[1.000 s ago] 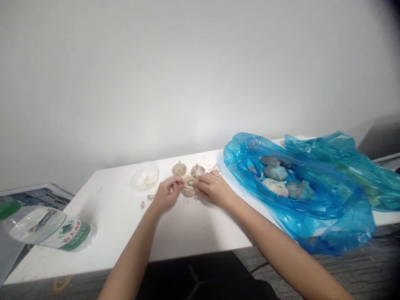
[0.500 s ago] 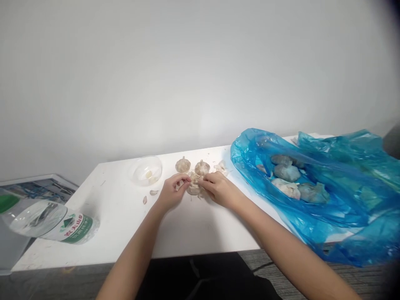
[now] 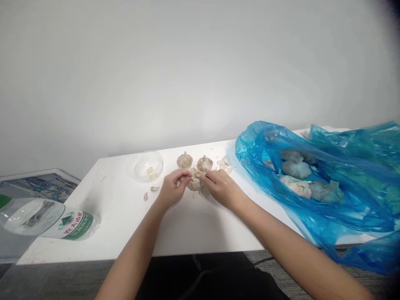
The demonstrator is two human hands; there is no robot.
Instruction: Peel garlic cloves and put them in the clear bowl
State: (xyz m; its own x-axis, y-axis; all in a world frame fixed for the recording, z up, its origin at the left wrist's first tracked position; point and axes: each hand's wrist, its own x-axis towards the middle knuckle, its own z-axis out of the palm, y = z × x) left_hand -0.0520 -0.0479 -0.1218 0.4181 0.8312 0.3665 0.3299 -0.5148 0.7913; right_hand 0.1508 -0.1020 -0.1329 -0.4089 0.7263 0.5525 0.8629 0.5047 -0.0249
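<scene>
My left hand (image 3: 173,190) and my right hand (image 3: 221,188) meet over a garlic bulb (image 3: 196,182) on the white table (image 3: 193,225). Both hands pinch at it with closed fingers, the bulb resting on the tabletop between them. Two whole garlic bulbs (image 3: 185,160) (image 3: 205,163) stand just behind. A small clear bowl (image 3: 146,166) with a few peeled cloves sits to the left of them. Loose skins (image 3: 225,163) lie beside the bulbs.
A blue plastic bag (image 3: 325,183) holding several garlic bulbs spreads over the table's right side. A clear water bottle (image 3: 50,223) with a green label lies at the left front edge. Two loose cloves (image 3: 150,191) lie near the bowl. A white wall rises behind.
The view has shifted, so everything sits a little higher and further right. Both hands stay pinched on the same garlic bulb, with only small finger movements.
</scene>
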